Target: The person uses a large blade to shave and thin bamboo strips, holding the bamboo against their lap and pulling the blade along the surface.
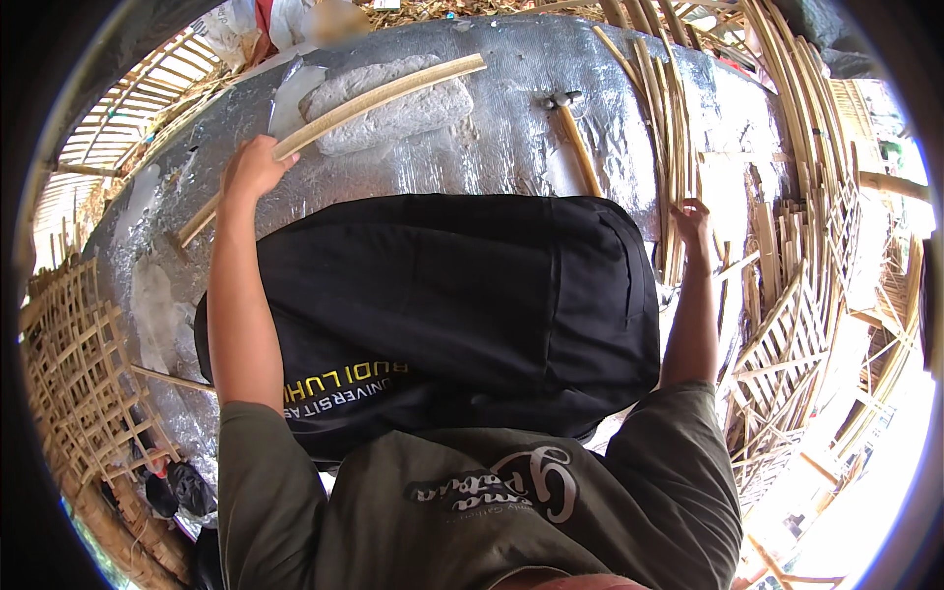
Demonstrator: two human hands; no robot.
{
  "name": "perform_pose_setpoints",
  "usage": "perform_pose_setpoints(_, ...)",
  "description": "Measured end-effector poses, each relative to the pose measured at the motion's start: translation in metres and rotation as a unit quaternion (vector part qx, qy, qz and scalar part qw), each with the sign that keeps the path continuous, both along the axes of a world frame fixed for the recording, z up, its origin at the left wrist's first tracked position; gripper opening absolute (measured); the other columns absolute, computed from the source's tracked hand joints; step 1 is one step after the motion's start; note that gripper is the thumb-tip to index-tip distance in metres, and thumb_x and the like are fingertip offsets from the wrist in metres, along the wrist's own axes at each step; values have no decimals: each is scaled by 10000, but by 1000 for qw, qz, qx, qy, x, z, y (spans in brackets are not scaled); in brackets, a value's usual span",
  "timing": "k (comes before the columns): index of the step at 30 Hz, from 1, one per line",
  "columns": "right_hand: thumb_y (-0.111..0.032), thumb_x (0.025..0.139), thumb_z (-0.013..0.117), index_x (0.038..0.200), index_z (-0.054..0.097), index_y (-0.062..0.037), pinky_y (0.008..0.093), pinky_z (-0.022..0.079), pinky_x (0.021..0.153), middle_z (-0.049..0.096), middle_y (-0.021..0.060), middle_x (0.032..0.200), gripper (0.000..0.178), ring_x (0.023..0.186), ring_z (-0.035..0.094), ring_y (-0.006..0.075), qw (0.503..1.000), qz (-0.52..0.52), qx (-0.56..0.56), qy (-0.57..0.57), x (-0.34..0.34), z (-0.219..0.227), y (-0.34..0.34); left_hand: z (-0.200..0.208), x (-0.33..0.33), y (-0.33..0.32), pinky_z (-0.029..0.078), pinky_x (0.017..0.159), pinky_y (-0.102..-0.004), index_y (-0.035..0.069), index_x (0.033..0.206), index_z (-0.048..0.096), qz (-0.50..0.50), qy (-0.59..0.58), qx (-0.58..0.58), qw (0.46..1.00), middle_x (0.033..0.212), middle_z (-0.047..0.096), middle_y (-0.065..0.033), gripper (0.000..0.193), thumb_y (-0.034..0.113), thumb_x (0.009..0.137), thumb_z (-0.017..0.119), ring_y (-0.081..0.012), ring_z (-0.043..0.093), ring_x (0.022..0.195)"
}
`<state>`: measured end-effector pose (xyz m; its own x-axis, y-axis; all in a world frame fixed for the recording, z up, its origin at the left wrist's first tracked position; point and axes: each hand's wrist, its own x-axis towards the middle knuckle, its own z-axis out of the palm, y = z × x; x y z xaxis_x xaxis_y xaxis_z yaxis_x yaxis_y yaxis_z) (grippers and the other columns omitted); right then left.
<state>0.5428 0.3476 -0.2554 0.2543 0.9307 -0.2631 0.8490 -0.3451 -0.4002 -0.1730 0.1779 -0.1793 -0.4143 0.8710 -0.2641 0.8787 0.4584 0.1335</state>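
Note:
My left hand (255, 169) is closed round a long, pale bamboo strip (403, 90), which slants from the lower left up to the right. The strip passes over a rough grey stone block (418, 120) lying on a silvery foil sheet (521, 88). To the right, my right hand (693, 218) has its fingers curled at the lower part of a bundle of thin bamboo strips (674, 128). Between my hands lies a hammer (577, 147) with a wooden handle, its head pointing away from me. Black cloth (452, 275) covers my lap and hides the handle's end.
Woven bamboo lattice (88, 364) stands at the left, and another lattice panel (777, 344) is at the right. More long strips (816, 128) curve along the far right. Plastic bags (231, 29) and shavings lie at the far edge of the foil.

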Motion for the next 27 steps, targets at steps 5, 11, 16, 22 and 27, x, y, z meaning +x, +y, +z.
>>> perform_pose_setpoints(5,-284,847,786,1110,662,-74,365,508,681,691,95,881,358,731,607,174,993,31,114,1,7,-4,-8,1,2,1,503,750,-463,39,890,706,1,-8,6,1000,818,694,-198,358,394,847,730,-384,682,820)
perform_pose_setpoints(11,-256,901,746,1176,624,-87,273,484,631,644,42,860,345,681,558,113,989,-9,106,100,-21,20,-24,4,2,-1,503,757,-464,34,903,703,5,-13,-4,1000,820,690,-202,373,402,850,727,-387,679,824)
perform_pose_setpoints(16,-199,916,728,1170,625,-88,258,462,595,610,11,815,296,659,533,87,954,-18,112,276,-50,40,-45,7,4,-2,505,778,-464,41,929,704,1,-8,-1,1000,864,695,-204,383,415,849,725,-391,677,865)
perform_pose_setpoints(22,-131,928,704,1129,612,-32,231,420,554,561,-6,744,242,611,494,64,920,-7,79,384,-62,39,-52,8,4,1,507,792,-463,56,936,710,9,-11,-11,1000,879,701,-192,377,422,848,723,-379,681,881)
perform_pose_setpoints(27,-141,934,698,1107,623,-38,232,415,535,556,-9,733,215,609,492,62,935,-7,77,346,-75,41,-55,5,2,0,507,796,-457,68,956,717,9,-2,-18,1000,881,704,-180,368,421,851,719,-367,683,895)
